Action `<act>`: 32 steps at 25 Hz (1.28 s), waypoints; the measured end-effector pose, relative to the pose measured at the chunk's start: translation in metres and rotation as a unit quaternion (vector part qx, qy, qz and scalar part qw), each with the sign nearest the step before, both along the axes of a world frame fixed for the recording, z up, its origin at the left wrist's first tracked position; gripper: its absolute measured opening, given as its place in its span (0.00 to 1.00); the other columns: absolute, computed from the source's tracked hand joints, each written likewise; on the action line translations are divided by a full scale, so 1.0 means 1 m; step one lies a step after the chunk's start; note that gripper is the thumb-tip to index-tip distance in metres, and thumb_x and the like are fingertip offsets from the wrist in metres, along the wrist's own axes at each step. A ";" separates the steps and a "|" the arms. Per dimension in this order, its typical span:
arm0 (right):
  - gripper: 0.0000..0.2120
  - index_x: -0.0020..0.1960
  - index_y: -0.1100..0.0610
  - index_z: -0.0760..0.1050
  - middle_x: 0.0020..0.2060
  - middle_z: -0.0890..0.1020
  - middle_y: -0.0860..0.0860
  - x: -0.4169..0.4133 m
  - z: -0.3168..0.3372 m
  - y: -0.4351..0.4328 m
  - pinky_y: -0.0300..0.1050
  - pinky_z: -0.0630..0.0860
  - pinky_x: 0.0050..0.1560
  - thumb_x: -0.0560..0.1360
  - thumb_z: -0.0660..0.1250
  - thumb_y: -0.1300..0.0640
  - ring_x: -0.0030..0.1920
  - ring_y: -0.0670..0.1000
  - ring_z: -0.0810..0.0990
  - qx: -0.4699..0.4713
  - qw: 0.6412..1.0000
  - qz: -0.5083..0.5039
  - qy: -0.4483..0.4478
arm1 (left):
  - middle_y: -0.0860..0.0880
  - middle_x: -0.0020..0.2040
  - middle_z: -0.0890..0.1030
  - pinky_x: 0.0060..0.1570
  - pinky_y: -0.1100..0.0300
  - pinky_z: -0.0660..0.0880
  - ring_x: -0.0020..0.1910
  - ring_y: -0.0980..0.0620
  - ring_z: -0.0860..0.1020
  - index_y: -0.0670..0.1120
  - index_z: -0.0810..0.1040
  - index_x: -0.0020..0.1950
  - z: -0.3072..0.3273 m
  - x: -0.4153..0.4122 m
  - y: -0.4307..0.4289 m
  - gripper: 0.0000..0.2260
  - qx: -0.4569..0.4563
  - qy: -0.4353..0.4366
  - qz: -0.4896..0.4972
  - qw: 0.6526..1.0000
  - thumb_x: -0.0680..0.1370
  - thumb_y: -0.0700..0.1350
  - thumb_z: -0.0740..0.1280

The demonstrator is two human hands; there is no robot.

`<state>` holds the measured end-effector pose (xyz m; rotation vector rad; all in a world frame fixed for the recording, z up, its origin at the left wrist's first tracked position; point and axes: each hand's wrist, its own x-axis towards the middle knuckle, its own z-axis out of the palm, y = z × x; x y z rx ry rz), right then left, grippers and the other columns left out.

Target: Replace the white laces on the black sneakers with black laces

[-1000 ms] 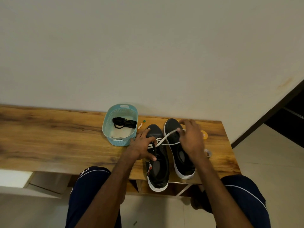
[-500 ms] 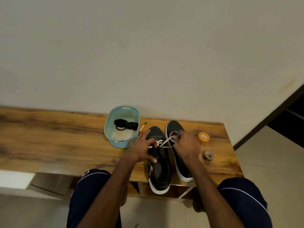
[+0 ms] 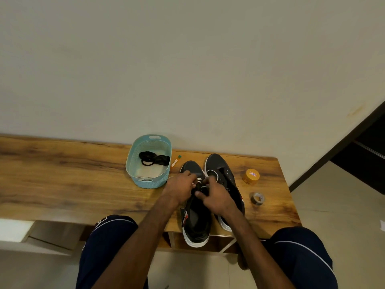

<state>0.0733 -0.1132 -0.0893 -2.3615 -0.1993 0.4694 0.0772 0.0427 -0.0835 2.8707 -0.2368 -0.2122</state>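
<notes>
R hand (image 3: 217,198) pulled back to L hand (image 3: 179,189), both curled, pinching white lace (image 3: 199,181) on left sneaker (image 3: 196,221)

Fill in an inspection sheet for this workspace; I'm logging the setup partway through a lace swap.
Surface: wooden table, set against the wall.
Job's things: laced sneaker overhangs the table's front edge, with white lace in its eyelets; second sneaker beside it, no white lace seen on it; black laces bundled in the blue basket.
Clutter: small green-capped tube beside the basket; orange jar and tape roll right of the sneakers.
Grippers: left hand grips the laced sneaker; right hand seems to pinch the white lace.
Cables: nothing seen.
Surroundings: plain wall, tiled floor, dark doorway at the right.
</notes>
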 end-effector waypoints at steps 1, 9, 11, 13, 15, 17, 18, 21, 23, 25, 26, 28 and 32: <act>0.25 0.68 0.53 0.66 0.60 0.79 0.51 -0.002 -0.003 0.001 0.52 0.78 0.60 0.76 0.71 0.50 0.59 0.53 0.79 -0.055 0.998 0.038 0.008 | 0.48 0.60 0.76 0.55 0.51 0.76 0.56 0.48 0.76 0.50 0.73 0.66 -0.001 0.001 0.000 0.12 0.006 -0.004 0.000 1.000 0.82 0.47 0.62; 0.38 0.81 0.58 0.37 0.81 0.43 0.53 -0.027 -0.031 0.010 0.46 0.42 0.78 0.83 0.58 0.53 0.81 0.52 0.42 -0.101 0.989 0.074 -0.076 | 0.48 0.61 0.76 0.54 0.51 0.77 0.57 0.47 0.78 0.48 0.71 0.65 -0.008 0.004 -0.002 0.15 0.052 -0.012 0.013 0.999 0.79 0.43 0.66; 0.37 0.80 0.58 0.34 0.81 0.39 0.52 -0.032 -0.036 0.011 0.44 0.39 0.76 0.83 0.56 0.53 0.80 0.52 0.38 -0.090 0.990 0.060 -0.094 | 0.47 0.61 0.76 0.53 0.52 0.76 0.57 0.47 0.78 0.47 0.71 0.66 -0.009 0.004 -0.004 0.15 0.069 -0.021 0.011 0.997 0.79 0.42 0.66; 0.37 0.79 0.57 0.32 0.80 0.35 0.52 -0.034 -0.038 0.012 0.45 0.37 0.76 0.84 0.54 0.52 0.79 0.52 0.33 -0.103 0.987 0.063 -0.108 | 0.46 0.61 0.76 0.52 0.53 0.76 0.57 0.47 0.78 0.46 0.72 0.65 -0.008 0.002 -0.003 0.15 0.071 -0.028 0.064 0.995 0.78 0.42 0.66; 0.36 0.79 0.56 0.30 0.78 0.31 0.51 -0.034 -0.039 0.012 0.47 0.37 0.77 0.84 0.53 0.51 0.77 0.53 0.29 -0.128 0.981 0.075 -0.122 | 0.45 0.59 0.78 0.51 0.52 0.78 0.55 0.46 0.79 0.45 0.73 0.63 -0.007 0.001 0.003 0.13 0.031 -0.008 0.202 0.979 0.79 0.44 0.64; 0.37 0.78 0.55 0.29 0.78 0.30 0.51 -0.035 -0.040 0.013 0.49 0.38 0.78 0.84 0.53 0.50 0.76 0.52 0.27 -0.147 0.977 0.078 -0.137 | 0.44 0.60 0.78 0.53 0.50 0.77 0.57 0.45 0.79 0.43 0.72 0.65 -0.005 0.000 0.005 0.15 0.007 0.023 0.275 0.961 0.80 0.47 0.63; 0.36 0.78 0.55 0.29 0.78 0.30 0.50 -0.036 -0.041 0.013 0.51 0.38 0.78 0.84 0.53 0.50 0.76 0.52 0.27 -0.155 0.975 0.079 -0.141 | 0.43 0.62 0.77 0.54 0.50 0.76 0.60 0.44 0.78 0.43 0.70 0.67 -0.005 0.000 0.003 0.16 0.014 0.017 0.262 0.965 0.80 0.46 0.63; 0.35 0.78 0.55 0.29 0.78 0.30 0.51 -0.036 -0.042 0.015 0.56 0.35 0.78 0.84 0.50 0.48 0.77 0.52 0.27 -0.188 0.966 0.080 -0.160 | 0.46 0.66 0.73 0.59 0.50 0.73 0.64 0.46 0.74 0.48 0.68 0.71 -0.004 0.000 -0.007 0.20 0.040 -0.033 0.108 0.993 0.79 0.43 0.65; 0.34 0.79 0.55 0.30 0.78 0.31 0.52 -0.035 -0.042 0.016 0.58 0.31 0.76 0.84 0.48 0.46 0.77 0.53 0.28 -0.212 0.960 0.080 -0.166 | 0.48 0.64 0.75 0.60 0.50 0.72 0.63 0.47 0.75 0.51 0.71 0.70 -0.003 0.004 -0.008 0.18 0.071 -0.040 0.057 0.995 0.80 0.43 0.64; 0.33 0.79 0.56 0.31 0.78 0.32 0.52 -0.035 -0.042 0.015 0.61 0.29 0.75 0.84 0.47 0.46 0.77 0.53 0.28 -0.233 0.956 0.074 -0.164 | 0.49 0.59 0.78 0.54 0.53 0.73 0.58 0.49 0.78 0.50 0.75 0.64 -0.004 0.005 -0.009 0.13 0.068 -0.059 0.082 0.993 0.80 0.44 0.64; 0.33 0.79 0.56 0.31 0.78 0.32 0.52 -0.036 -0.041 0.015 0.62 0.29 0.75 0.84 0.46 0.46 0.77 0.53 0.29 -0.238 0.955 0.064 -0.164 | 0.49 0.56 0.80 0.49 0.54 0.73 0.54 0.49 0.79 0.50 0.77 0.60 -0.004 0.003 -0.008 0.09 0.034 -0.080 0.133 0.987 0.81 0.45 0.64; 0.32 0.79 0.57 0.31 0.78 0.32 0.52 -0.038 -0.039 0.015 0.63 0.30 0.75 0.84 0.45 0.47 0.77 0.53 0.29 -0.233 0.959 0.038 -0.159 | 0.49 0.51 0.82 0.42 0.56 0.71 0.48 0.49 0.79 0.48 0.79 0.55 -0.002 0.001 -0.002 0.07 -0.128 -0.080 0.307 0.940 0.82 0.46 0.62; 0.34 0.79 0.58 0.31 0.78 0.32 0.54 -0.040 -0.036 0.015 0.65 0.30 0.75 0.84 0.46 0.46 0.77 0.54 0.28 -0.230 0.961 0.006 -0.151 | 0.45 0.57 0.81 0.49 0.50 0.76 0.53 0.44 0.78 0.45 0.77 0.61 0.002 0.001 0.008 0.10 -0.195 -0.045 0.361 0.911 0.81 0.41 0.61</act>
